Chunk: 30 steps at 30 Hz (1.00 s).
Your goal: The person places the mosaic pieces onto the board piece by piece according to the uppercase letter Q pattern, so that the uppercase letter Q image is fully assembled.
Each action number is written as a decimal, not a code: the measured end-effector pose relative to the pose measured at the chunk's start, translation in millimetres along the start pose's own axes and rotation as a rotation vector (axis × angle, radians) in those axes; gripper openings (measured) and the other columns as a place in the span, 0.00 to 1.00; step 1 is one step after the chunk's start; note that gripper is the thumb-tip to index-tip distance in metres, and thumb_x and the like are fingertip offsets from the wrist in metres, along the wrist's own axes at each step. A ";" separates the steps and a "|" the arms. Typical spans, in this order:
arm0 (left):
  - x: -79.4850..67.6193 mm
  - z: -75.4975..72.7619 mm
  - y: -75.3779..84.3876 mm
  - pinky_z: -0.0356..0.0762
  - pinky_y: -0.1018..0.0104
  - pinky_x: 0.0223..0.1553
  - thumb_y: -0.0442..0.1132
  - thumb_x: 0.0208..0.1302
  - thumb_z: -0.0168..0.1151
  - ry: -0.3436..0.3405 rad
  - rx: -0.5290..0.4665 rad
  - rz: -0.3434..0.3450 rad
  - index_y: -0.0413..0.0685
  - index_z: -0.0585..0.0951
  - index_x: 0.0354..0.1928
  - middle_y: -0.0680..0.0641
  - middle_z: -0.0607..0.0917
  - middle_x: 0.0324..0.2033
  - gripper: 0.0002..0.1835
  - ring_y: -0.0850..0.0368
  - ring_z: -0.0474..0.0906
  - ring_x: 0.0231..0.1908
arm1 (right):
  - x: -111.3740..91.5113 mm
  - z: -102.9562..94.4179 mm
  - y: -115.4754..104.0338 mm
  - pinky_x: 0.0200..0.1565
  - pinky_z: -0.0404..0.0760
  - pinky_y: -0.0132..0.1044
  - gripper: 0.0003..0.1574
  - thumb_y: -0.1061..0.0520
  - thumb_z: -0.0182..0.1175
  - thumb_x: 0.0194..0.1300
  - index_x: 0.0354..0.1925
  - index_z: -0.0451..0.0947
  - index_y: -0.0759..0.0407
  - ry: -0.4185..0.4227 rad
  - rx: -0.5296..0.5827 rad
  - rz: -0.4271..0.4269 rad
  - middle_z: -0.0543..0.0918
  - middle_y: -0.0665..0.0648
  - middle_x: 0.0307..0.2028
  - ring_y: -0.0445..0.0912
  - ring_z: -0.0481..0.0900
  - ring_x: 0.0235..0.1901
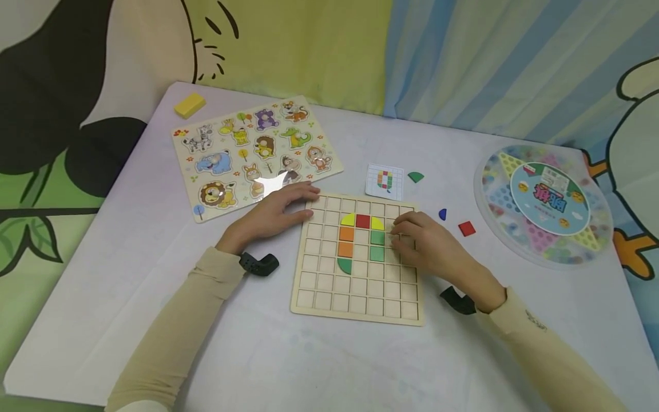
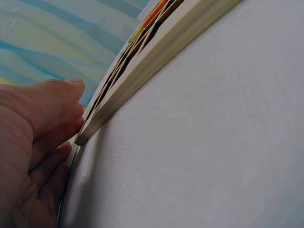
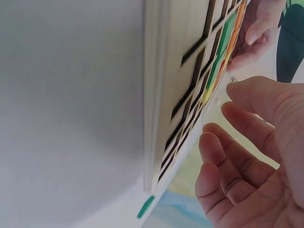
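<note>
In the head view, the left hand (image 1: 270, 214) lies at the far left corner of a wooden grid board (image 1: 332, 300), fingers extended and relaxed, while the right hand (image 1: 431, 243) is over the board's right side, fingers loosely bent. Between the hands, the board holds two yellow quarter-circles (image 1: 348, 220) with a red square (image 1: 362, 221) between them, two orange squares (image 1: 346, 234) nearer the left hand above a green quarter-circle (image 1: 345, 265), and two green squares (image 1: 377, 237) just beside the right fingertips. Beyond the right hand on the desk (image 1: 257, 355) are a pattern card (image 1: 384, 182) and a loose green piece (image 1: 415, 177); to its right lie a small blue piece (image 1: 443, 214), a loose red square (image 1: 467, 228) and, farther off, a round game case (image 1: 550, 197). Beyond the left hand sit an animal knob puzzle (image 1: 265, 146) and a yellow block (image 1: 190, 106). In the left wrist view, the left thumb and fingers are beside the board's corner, seemingly touching it, though the steep angle makes contact uncertain. In the right wrist view, the right thumb stands apart from the gently curved fingers, alongside the board.
</note>
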<state>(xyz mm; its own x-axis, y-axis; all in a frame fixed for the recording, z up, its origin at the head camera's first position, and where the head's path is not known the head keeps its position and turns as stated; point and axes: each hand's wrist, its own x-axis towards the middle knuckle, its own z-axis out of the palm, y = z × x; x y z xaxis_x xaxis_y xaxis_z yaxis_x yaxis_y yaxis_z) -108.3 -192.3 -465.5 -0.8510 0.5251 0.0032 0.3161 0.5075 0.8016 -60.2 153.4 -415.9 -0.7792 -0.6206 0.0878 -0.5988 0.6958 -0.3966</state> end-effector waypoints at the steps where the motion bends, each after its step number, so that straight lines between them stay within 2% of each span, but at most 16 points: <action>1: -0.1 -0.3 0.1 0.50 0.54 0.75 0.48 0.70 0.59 0.000 0.000 -0.001 0.52 0.76 0.62 0.54 0.70 0.68 0.21 0.57 0.52 0.74 | -0.5 -1.1 2.0 0.50 0.82 0.47 0.10 0.60 0.68 0.60 0.40 0.83 0.62 0.002 -0.001 0.006 0.80 0.60 0.48 0.53 0.77 0.50; 10: -1.7 -1.4 0.2 0.49 0.54 0.75 0.49 0.70 0.59 0.002 0.001 -0.009 0.53 0.76 0.62 0.55 0.69 0.68 0.21 0.57 0.51 0.74 | 3.7 -13.4 33.3 0.41 0.80 0.45 0.06 0.66 0.65 0.60 0.39 0.81 0.65 0.064 0.038 0.029 0.82 0.59 0.42 0.51 0.78 0.40; 20: -0.1 -1.0 2.5 0.49 0.56 0.75 0.48 0.70 0.59 0.001 0.003 0.015 0.52 0.77 0.62 0.55 0.70 0.68 0.21 0.57 0.52 0.74 | 10.0 -29.3 63.0 0.35 0.79 0.46 0.07 0.70 0.63 0.60 0.38 0.81 0.65 0.117 0.000 0.088 0.82 0.61 0.40 0.54 0.79 0.37; 30: -1.9 -1.1 3.3 0.50 0.55 0.75 0.48 0.70 0.59 -0.002 -0.003 0.001 0.52 0.76 0.62 0.55 0.70 0.68 0.21 0.57 0.52 0.74 | 31.9 -31.0 79.0 0.40 0.79 0.50 0.07 0.67 0.60 0.64 0.42 0.79 0.67 0.013 -0.006 0.188 0.81 0.64 0.43 0.57 0.78 0.41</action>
<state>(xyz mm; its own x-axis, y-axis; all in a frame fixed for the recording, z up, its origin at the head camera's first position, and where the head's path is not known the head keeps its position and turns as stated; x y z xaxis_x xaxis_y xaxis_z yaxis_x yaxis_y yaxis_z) -106.0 -192.4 -462.3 -0.8498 0.5271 0.0028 0.3157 0.5046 0.8036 -138.1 199.8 -416.1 -0.8796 -0.4751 0.0246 -0.4439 0.8010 -0.4017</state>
